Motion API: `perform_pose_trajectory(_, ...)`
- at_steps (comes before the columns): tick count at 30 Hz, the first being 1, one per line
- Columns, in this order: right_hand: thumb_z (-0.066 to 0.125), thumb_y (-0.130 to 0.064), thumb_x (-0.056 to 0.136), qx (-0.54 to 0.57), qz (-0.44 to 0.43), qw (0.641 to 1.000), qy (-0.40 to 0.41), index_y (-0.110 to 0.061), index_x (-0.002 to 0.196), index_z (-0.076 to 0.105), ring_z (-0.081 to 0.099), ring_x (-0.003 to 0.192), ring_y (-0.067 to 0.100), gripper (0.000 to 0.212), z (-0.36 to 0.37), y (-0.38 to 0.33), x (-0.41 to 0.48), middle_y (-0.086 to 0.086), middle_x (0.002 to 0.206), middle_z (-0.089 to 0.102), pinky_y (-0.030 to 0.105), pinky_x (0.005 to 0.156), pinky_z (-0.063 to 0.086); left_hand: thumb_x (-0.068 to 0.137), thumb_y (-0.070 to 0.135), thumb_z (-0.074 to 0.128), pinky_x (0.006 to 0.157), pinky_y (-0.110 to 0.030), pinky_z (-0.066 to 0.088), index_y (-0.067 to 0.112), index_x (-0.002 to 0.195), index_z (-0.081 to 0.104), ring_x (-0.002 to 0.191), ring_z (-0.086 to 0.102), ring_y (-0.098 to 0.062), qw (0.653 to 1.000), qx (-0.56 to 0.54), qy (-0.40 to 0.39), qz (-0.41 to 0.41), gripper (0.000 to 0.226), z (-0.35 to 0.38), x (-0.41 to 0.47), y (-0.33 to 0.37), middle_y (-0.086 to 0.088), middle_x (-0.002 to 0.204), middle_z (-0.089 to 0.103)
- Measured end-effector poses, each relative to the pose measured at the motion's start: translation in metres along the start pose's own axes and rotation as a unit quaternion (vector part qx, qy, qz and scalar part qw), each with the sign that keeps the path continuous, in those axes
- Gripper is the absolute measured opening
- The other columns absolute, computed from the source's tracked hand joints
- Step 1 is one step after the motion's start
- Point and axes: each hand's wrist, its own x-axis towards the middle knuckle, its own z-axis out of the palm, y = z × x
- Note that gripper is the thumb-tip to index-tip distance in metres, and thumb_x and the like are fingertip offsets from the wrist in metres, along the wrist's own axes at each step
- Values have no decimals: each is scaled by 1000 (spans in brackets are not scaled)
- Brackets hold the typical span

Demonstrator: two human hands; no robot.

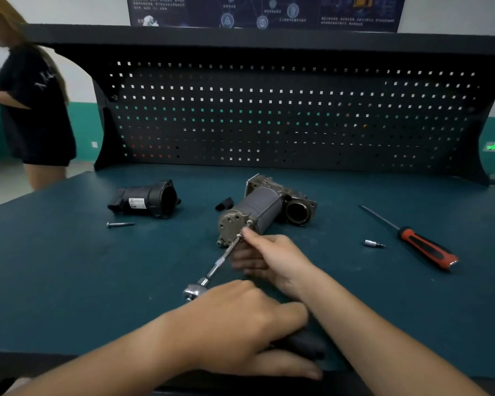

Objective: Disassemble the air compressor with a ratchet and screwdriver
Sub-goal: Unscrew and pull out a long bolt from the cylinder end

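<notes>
1. Steel extension bar runs from the head of the ratchet up and away to the right. Its far tip meets a bolt on the end cap of the air compressor.
2. The compressor lies on its side in the middle of the tabletop, ahead of both grips. Its long axis goes from the near end cap away to the right, roughly in line with the bar, so I judge the next turn has to be made about that line.
3. My right grip is the nearer one to the compressor. It appears to pinch the bar at its tip, just beside the cap, though the lower fingers are blurred.
4. My left grip sits closer to me, curled round the ratchet's dark handle, which lies crosswise to the bar.
5. Count:
   - one ratchet
   - one compressor body
   - one detached black housing to its left
   - one loose bolt near that
   - one small black piece
   - one red-handled screwdriver well off to the right
   - one loose bit beside it
</notes>
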Motion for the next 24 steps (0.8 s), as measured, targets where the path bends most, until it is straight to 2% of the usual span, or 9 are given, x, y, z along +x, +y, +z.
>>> perform_pose_trajectory(2, 50, -30, 94, -234, -133, 956, 114, -9, 68, 60, 64, 48, 14, 35, -29, -9, 7, 2, 53, 66, 25, 50, 52, 82, 42, 62, 45, -15, 27, 20, 76, 44, 50, 47, -7, 996, -65, 62, -16, 29, -5, -10, -5, 3, 59, 54)
perform_pose_trajectory(4, 51, -26, 93, -457, -264, 809, 259, -7, 93, 67, 66, 90, 25, 26, -66, -21, 21, 13, 95, 70, 35, 80, 51, 82, 41, 60, 50, -4, 26, 25, 77, 42, 52, 36, 7, 982, -122, 140, -31, 24, -6, -17, -9, 11, 64, 45)
perform_pose_trajectory(7, 44, -25, 96, -597, -163, 756, 215, -12, 146, 23, 14, 142, 29, 56, -103, -23, 50, 7, 157, 6, 43, 111, 25, 73, 33, 58, 46, -5, 29, 34, 71, 50, 48, 33, 10, 929, -170, 305, -119, 8, -5, -12, -7, 17, 57, 41)
perform_pose_trajectory(14, 37, -17, 98, -616, -159, 739, 223, -19, 147, 18, 22, 140, 22, 53, -117, -1, 70, 1, 156, 12, 43, 107, 30, 92, 59, 33, 30, -13, 15, 22, 60, 35, 27, 19, -6, 390, -587, 619, -346, 49, -38, -31, -58, 8, 37, 20)
perform_pose_trajectory(16, 36, -16, 98, -613, -179, 733, 236, -16, 146, 23, 32, 134, 26, 50, -115, -1, 71, 3, 153, 20, 39, 102, 34, 94, 56, 33, 29, -17, 16, 22, 62, 31, 27, 19, -8, 341, -608, 625, -350, 47, -36, -33, -67, 8, 36, 19)
perform_pose_trajectory(18, 36, -15, 98, -603, -185, 738, 241, -14, 144, 26, 40, 126, 28, 48, -111, -1, 71, 4, 150, 24, 36, 97, 36, 94, 52, 36, 28, -13, 14, 21, 61, 32, 28, 17, -5, 437, -569, 613, -331, 45, -32, -25, -59, 9, 37, 20)
perform_pose_trajectory(20, 36, -14, 98, -594, -190, 744, 241, -11, 143, 29, 45, 119, 30, 46, -109, -2, 71, 6, 146, 29, 36, 94, 39, 87, 45, 47, 33, -10, 21, 20, 64, 37, 31, 26, -1, 686, -424, 537, -247, 36, -27, -15, -36, 9, 39, 31)
perform_pose_trajectory(22, 36, -13, 98, -590, -199, 744, 244, -9, 142, 32, 47, 117, 31, 44, -110, -4, 72, 7, 143, 34, 36, 91, 40, 81, 37, 53, 42, -8, 31, 23, 73, 42, 43, 42, 1, 941, -138, 291, -101, 19, -14, -6, -16, 7, 55, 48)
perform_pose_trajectory(24, 35, -12, 98, -589, -204, 742, 247, -9, 142, 34, 47, 118, 29, 44, -111, -6, 73, 7, 142, 35, 34, 91, 40, 86, 43, 51, 45, -16, 31, 24, 82, 41, 52, 55, -8, 999, 40, 24, 22, 22, 3, -5, -7, 3, 66, 58)
